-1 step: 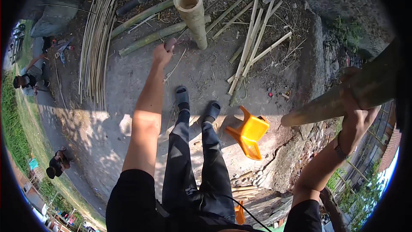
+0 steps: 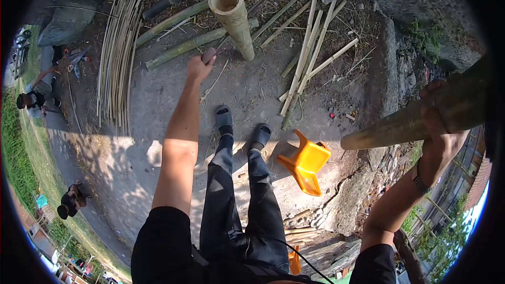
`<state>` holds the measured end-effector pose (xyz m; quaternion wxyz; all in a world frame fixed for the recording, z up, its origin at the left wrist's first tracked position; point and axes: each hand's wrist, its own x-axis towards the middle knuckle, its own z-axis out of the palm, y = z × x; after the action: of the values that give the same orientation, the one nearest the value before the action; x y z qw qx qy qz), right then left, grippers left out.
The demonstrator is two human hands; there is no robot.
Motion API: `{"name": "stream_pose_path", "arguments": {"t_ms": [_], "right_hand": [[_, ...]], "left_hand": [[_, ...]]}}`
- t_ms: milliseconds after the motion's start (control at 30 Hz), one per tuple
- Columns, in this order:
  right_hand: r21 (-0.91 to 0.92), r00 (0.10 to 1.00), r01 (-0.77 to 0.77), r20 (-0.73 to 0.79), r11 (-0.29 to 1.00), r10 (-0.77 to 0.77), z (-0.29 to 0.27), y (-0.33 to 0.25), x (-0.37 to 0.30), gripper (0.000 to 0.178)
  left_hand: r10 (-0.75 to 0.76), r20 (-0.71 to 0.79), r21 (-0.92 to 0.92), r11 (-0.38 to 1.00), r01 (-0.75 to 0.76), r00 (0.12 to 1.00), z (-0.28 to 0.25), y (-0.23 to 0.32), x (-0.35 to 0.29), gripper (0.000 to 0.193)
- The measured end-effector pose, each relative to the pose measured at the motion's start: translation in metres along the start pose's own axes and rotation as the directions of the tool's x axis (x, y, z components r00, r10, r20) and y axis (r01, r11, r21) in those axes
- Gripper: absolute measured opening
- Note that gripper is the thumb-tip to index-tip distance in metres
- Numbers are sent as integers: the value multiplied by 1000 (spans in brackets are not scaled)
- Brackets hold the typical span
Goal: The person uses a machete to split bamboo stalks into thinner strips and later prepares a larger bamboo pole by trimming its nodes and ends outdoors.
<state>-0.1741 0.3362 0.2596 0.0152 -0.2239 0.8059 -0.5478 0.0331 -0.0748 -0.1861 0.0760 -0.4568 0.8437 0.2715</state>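
My left hand [image 2: 199, 67] is closed round the reddish-brown handle of a knife [image 2: 209, 56]. Its thin dark blade runs toward an upright section of bamboo [image 2: 236, 26], which has a hollow top end; whether blade and bamboo touch I cannot tell. At the right, my right hand [image 2: 439, 134] grips a thick bamboo pole [image 2: 392, 130], held slanting above the ground with its lighter end toward the middle. The pole's other end runs into the dark rim of the view.
An orange plastic chair [image 2: 310, 159] is right of my feet. Long split strips [image 2: 118, 63] lie at the left, more bamboo strips [image 2: 310, 55] at the right. Green bamboo poles [image 2: 189, 47] lie behind the upright section. Two people [image 2: 39, 99] are at the far left. A stone ledge [image 2: 388, 73] borders the right.
The upright bamboo's top has tipped slightly left. The raised bamboo pole's lighter end has shifted a little left and upward with my right hand. My left hand has barely moved.
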Motion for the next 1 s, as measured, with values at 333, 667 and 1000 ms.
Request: {"name": "stream_pose_path", "arguments": {"t_ms": [333,667,1000], "right_hand": [[-672,586,-377,360,637,726,138,277,-153,55],[-55,790,-553,284,831,544,58,153,-72,56],[182,983,-157,122,971,136,118,139,-25,49]], "left_hand": [[-19,-47,166,986,27,999,-10,41,-5,41],[-8,0,214,977,8,1000,-33,47,-6,35],[18,-79,277,961,5,997,-40,24,0,36]]}}
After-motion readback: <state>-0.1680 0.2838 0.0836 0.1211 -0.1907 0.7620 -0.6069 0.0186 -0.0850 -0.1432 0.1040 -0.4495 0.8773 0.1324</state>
